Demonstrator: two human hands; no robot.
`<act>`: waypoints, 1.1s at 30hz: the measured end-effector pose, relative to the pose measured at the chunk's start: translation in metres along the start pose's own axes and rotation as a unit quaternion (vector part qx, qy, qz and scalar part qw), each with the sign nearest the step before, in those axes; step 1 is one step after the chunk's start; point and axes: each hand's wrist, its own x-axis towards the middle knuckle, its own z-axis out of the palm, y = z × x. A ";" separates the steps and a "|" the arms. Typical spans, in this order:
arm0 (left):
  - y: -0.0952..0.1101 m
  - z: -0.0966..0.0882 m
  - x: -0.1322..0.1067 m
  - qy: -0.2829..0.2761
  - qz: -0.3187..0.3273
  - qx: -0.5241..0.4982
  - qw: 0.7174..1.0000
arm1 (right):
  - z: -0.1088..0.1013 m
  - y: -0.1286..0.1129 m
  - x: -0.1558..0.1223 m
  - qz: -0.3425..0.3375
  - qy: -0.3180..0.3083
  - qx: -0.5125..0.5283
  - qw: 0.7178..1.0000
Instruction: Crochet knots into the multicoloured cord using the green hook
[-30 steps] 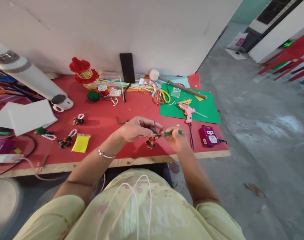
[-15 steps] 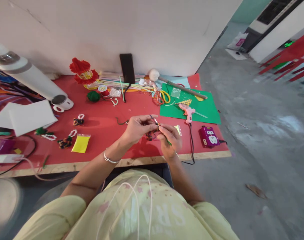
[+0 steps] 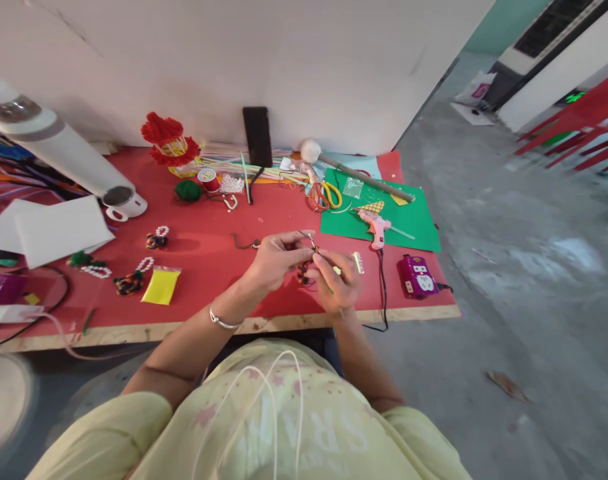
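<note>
I am pinching the now-tilted hook (image 3: 311, 243) in closed right fingers (image 3: 325, 268), gripping the yarn piece (image 3: 303, 274) in left fingers (image 3: 297, 256), apparently mid-stitch

My right hand (image 3: 338, 280) grips the tool (image 3: 311, 241); its metal tip is at my left hand (image 3: 275, 259), which pinches the yarn piece (image 3: 303, 273). The piece shows between both hands, over the red table (image 3: 204, 233). Beyond, the glue gun (image 3: 377, 225) lies on the green sheet (image 3: 409, 227); the phone (image 3: 257, 137) leans against the wall (image 3: 314, 67).
</note>
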 end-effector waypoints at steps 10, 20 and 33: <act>0.021 -0.017 -0.001 -0.075 -0.117 -0.008 0.990 | -0.017 0.008 0.007 0.050 -0.063 0.157 0.984; 0.023 -0.023 0.003 -0.126 -0.123 0.053 0.983 | -0.050 0.013 0.037 0.038 -0.159 0.233 0.959; 0.026 -0.027 0.006 -0.201 -0.181 0.055 0.961 | -0.055 0.019 0.043 0.055 -0.184 0.282 0.940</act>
